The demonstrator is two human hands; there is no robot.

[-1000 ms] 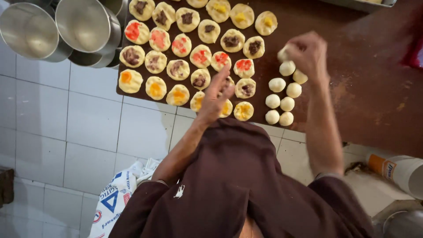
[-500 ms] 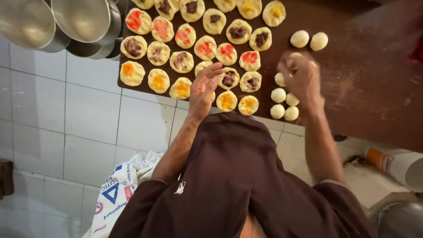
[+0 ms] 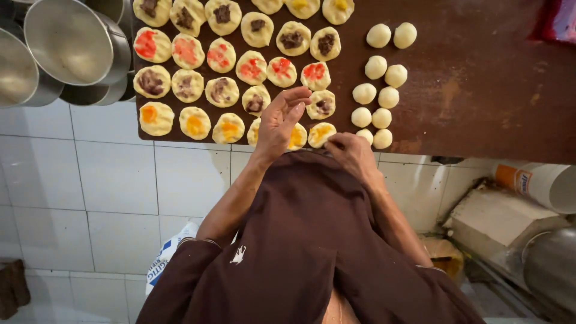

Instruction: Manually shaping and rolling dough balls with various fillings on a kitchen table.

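Flattened dough rounds (image 3: 222, 90) with red, brown and orange filling lie in rows on a dark brown board (image 3: 480, 90). Plain dough balls (image 3: 379, 95) sit in two columns to their right. My left hand (image 3: 279, 123) hovers open over the front row, fingers together and palm turned inward. My right hand (image 3: 351, 151) is at the board's front edge beside an orange-filled round (image 3: 321, 133). Its fingers are curled shut, apparently around a small dough ball that is mostly hidden. My brown shirt (image 3: 300, 252) fills the lower view.
Steel bowls (image 3: 66, 45) stand stacked at the board's left end. White floor tiles (image 3: 114, 180) lie below it, with a printed bag (image 3: 168, 258) on them. At the right are a white and orange container (image 3: 543, 183), a box (image 3: 492, 216) and a metal pot (image 3: 552, 267).
My right hand has pulled back from the dough balls to the board's front edge with its fingers closed. My left hand has stayed over the front row and turned more open.
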